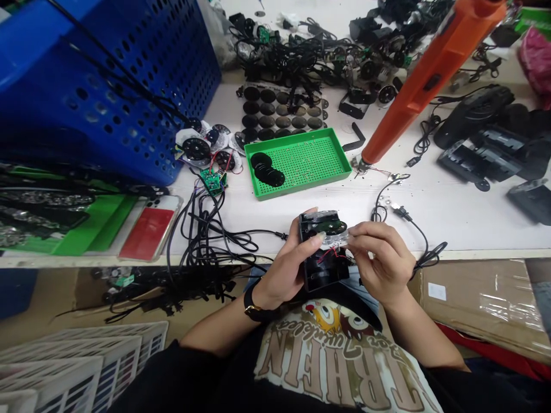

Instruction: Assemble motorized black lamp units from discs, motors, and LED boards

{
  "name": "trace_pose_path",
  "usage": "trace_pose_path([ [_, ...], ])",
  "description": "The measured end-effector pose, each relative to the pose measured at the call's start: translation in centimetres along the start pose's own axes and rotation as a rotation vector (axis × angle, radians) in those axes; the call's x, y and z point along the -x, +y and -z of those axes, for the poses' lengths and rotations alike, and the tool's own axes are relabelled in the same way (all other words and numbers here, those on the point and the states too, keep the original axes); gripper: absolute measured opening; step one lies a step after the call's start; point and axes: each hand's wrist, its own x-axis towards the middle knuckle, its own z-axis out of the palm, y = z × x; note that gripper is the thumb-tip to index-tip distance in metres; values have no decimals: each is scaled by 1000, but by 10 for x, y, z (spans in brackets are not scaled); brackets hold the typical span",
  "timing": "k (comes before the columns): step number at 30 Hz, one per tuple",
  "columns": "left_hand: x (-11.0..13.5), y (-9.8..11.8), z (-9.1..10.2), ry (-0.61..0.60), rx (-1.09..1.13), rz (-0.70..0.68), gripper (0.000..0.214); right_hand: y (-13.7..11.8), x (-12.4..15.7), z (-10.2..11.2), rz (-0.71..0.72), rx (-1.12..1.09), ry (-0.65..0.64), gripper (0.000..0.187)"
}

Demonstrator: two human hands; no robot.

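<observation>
My left hand (290,264) grips a black plastic housing (325,276) by its left side, with the thumb across the upper part. Inside the housing's top sits a round dark disc part (333,228) on a clear plastic piece (336,240). My right hand (383,258) pinches the right edge of that clear piece between thumb and fingers. Thin red wires (331,252) run below it within the housing. A black cable (262,232) leads to the housing's left side. Beyond my hands stands a green tray (310,160) with black discs (269,170) and tiny screws.
On the left, a tall blue perforated basket (163,63) stands near a red-backed phone (148,229). An orange electric screwdriver (413,97) hangs at right of the tray. Tangled cables (210,223) hang over the table edge. Black housings (486,152) lie at right.
</observation>
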Motion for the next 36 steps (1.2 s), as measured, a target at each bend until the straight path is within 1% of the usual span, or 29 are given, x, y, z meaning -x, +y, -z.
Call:
trace_pose_path([
  [5,2,3,-2,-40,-50,-36,67,1,3,0,63,-64,36,38],
  [10,2,5,-3,-65,-98,-85,67,3,4,-2,105,-81,23,33],
  [13,1,4,-2,-81,-122,-82,68,4,4,-3,125,-98,34,30],
  [22,-2,3,0,-86,-82,-78,64,3,6,-6,82,-115,22,34],
  [29,-3,4,1,-84,-65,-71,64,1,4,-8,64,-122,29,34],
  [36,-6,3,1,-43,-34,-44,63,-2,1,-9,15,-143,3,28],
])
